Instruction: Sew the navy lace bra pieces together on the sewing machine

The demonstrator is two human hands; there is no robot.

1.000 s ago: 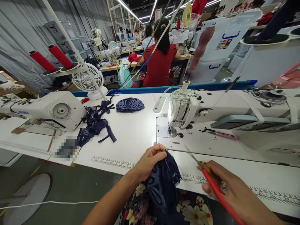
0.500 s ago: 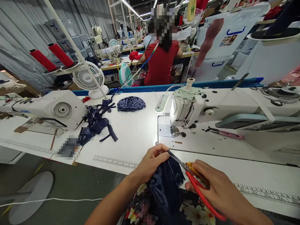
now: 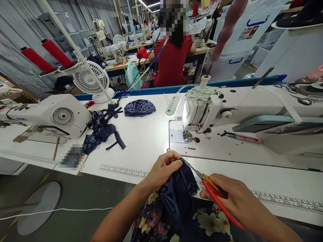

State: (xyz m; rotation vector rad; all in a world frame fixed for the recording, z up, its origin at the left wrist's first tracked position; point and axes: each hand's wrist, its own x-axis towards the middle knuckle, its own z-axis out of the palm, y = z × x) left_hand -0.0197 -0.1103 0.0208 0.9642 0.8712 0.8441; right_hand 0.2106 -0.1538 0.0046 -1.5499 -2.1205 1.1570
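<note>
Scissors [image 3: 208, 187] are right of the fabric [image 3: 179, 198], before the right-hand sewing machine [image 3: 192, 114], with straps [image 3: 102, 132] farther left on the table [image 3: 141, 141].

Just below the left hand [image 3: 164, 171], dark clothing [image 3: 198, 232] covers the lap, printed all over with flowers. Nearest that grip sits a small cream bloom [image 3: 152, 198], with pink clusters [image 3: 160, 227] beneath it. Lower, between the two grips, larger pale petals [image 3: 208, 222] spread, touched with yellow. Both forearms [image 3: 121, 213] are bare, as are the left hand and right hand [image 3: 232, 195].
</note>
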